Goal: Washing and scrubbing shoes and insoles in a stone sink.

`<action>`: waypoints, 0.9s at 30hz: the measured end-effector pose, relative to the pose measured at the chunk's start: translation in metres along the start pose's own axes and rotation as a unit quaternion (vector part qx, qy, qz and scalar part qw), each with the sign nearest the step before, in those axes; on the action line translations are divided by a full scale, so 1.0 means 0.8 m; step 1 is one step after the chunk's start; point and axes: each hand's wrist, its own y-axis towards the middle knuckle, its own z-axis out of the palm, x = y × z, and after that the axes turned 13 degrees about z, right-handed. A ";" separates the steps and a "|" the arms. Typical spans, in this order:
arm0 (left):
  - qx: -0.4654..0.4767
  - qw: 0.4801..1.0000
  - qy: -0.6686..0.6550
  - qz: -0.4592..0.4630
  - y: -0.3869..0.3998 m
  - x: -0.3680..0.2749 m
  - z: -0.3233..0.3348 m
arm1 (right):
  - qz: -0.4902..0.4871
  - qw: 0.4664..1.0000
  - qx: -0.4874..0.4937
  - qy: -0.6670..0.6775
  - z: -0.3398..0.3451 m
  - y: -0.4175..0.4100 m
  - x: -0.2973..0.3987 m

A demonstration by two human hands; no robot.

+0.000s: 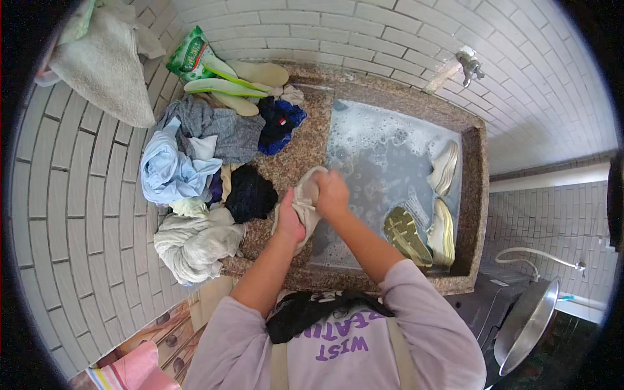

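My left hand (291,224) grips an off-white cloth-like shoe (310,225) from below, over the border between the granite ledge and the water. Against the shoe's upper part rests my right hand (332,194), fingers curled and slightly blurred; whether it pinches the shoe or holds something small is hidden. Soapy grey water fills the granite basin (474,195) to the right. Along its right side lean two pale shoes, one (444,168) above the other (441,234). Beside them a shoe with an olive sole (407,235) lies sole up, partly in the water.
Clothes crowd the ledge's left, among them a light blue garment (170,170), a black cloth (251,192) and a whitish towel (197,243). Insoles (226,87) lie by a green packet (191,56). A tap (470,68) juts from the tiled wall; a metal basin (529,331) stands lower right.
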 end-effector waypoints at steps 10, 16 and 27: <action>0.136 0.870 0.465 0.089 -0.026 -0.028 0.040 | 0.154 0.962 -0.106 0.200 0.021 0.028 -0.033; 0.012 0.963 0.267 0.034 0.017 -0.028 0.010 | 0.048 0.983 -0.084 0.153 -0.031 -0.065 0.038; -0.080 0.995 0.025 0.055 0.032 0.030 -0.005 | 0.137 0.967 -0.149 0.155 -0.009 -0.002 -0.006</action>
